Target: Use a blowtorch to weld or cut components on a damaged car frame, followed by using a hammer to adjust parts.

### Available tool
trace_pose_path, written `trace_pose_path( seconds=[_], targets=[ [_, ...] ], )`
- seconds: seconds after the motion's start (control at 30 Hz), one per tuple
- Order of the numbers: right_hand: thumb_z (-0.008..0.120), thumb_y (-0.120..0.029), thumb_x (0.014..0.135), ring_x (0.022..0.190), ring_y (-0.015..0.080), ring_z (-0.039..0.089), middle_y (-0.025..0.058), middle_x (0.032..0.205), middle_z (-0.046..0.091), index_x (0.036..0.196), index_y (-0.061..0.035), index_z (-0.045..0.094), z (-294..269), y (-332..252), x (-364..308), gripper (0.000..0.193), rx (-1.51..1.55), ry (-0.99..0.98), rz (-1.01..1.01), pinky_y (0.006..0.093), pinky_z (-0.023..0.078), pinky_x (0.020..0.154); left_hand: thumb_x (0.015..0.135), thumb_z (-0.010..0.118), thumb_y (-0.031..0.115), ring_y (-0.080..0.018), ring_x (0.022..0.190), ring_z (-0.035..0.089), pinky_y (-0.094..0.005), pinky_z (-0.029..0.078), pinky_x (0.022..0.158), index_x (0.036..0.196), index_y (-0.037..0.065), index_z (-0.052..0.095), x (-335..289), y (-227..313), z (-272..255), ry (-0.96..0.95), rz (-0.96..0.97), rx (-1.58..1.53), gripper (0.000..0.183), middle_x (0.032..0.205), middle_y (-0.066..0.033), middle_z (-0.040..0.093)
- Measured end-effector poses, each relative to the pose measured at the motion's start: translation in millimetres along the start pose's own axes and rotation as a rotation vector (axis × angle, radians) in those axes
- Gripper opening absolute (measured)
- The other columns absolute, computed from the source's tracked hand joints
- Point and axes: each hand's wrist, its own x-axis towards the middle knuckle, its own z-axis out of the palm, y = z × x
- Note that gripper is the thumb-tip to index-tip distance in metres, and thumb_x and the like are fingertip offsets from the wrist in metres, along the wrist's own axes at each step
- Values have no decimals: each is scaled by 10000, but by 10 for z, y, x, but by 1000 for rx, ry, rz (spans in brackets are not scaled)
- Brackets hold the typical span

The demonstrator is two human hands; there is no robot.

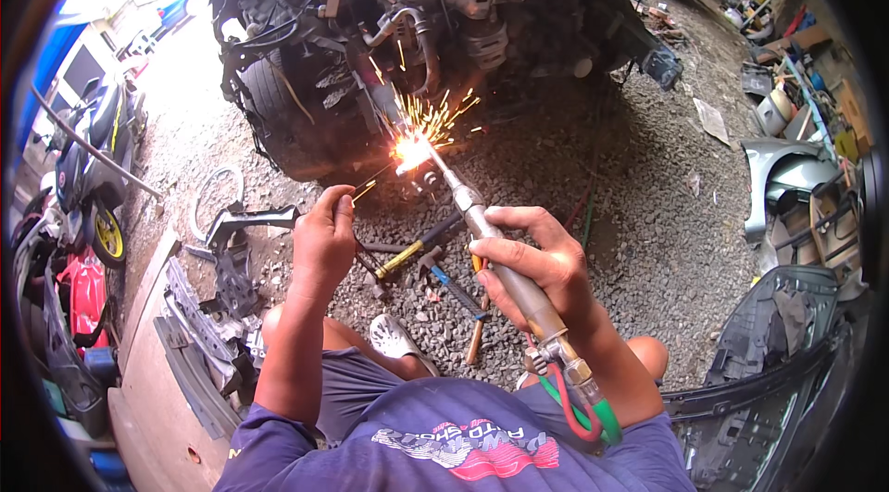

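My right hand (546,260) is wrapped round the metal body of a gas torch (520,288), fed by red and green hoses (606,422) at its rear end. The torch's nozzle points forward to a bright glow (411,149) low on the front of a stripped car (482,19). Yellow sparks spray up and outward there, and the glare hides the heated spot. Left of the nozzle, my left hand (326,237) is closed in a pinch on a thin rod (372,182), whose far end runs toward the glow.
On the gravel before me lie a blue-handled hammer (454,288) and a yellow-handled tool (400,260). Car parts and a motorcycle (97,158) stand at the left. A silver fender (764,182) and dark body panels (773,334) line the right. A tire (269,89) is under the car.
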Motion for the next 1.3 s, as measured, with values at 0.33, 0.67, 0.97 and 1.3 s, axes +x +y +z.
trace_pose_path(
  seconds=[0.33,0.67,0.97,1.3],
  targets=[
    [867,-24,780,1027,353,763,194,1233,720,1155,-108,825,6,11,-2,387,5,10,11,419,631,874,1114,619,253,-284,681,716,-423,539,679,1258,87,754,18,23,18,-12,-12,28,259,775,-158,720],
    [872,-34,773,1026,359,762,187,1227,725,1148,-107,824,9,27,3,385,20,14,13,431,634,879,1115,610,277,-355,746,743,-448,547,705,1255,94,753,28,105,12,-6,-25,38,271,810,-193,735],
    [876,-45,777,1023,360,761,187,1228,725,1148,-109,824,19,39,-12,380,4,8,19,429,635,873,1107,622,253,-391,794,747,-459,557,742,1249,78,749,46,106,26,-28,-25,71,259,856,-222,747],
    [878,-46,775,1020,356,761,191,1226,726,1141,-113,829,20,28,-15,375,14,8,29,426,633,867,1109,618,262,-389,830,762,-464,566,765,1246,79,745,70,103,38,-33,-30,44,262,847,-226,742]
  ],
)
